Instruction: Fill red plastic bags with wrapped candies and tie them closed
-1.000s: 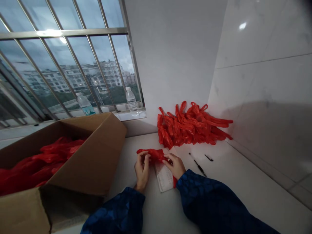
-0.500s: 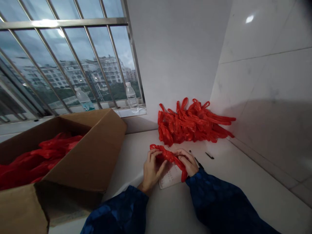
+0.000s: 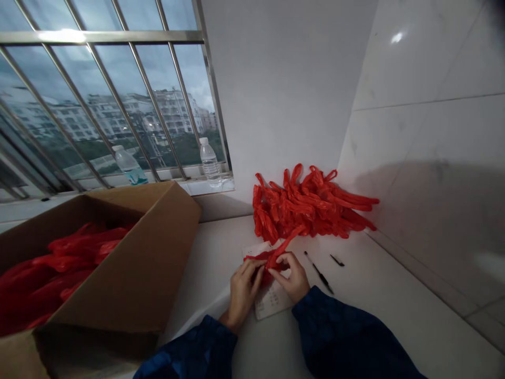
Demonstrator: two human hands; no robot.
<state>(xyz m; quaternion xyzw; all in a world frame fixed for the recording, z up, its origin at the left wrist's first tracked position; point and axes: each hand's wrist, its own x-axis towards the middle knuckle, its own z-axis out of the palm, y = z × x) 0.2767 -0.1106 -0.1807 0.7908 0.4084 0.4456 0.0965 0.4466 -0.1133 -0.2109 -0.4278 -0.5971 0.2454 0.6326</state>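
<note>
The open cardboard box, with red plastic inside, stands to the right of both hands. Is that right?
Wrong side: the head view shows the open cardboard box, with red plastic inside, standing to the left of the left hand and right hand.

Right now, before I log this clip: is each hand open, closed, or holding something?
Left hand: closed, fingertips pinching the bunched red plastic bag.
Right hand: closed, thumb and fingers pinching that same bag.
</note>
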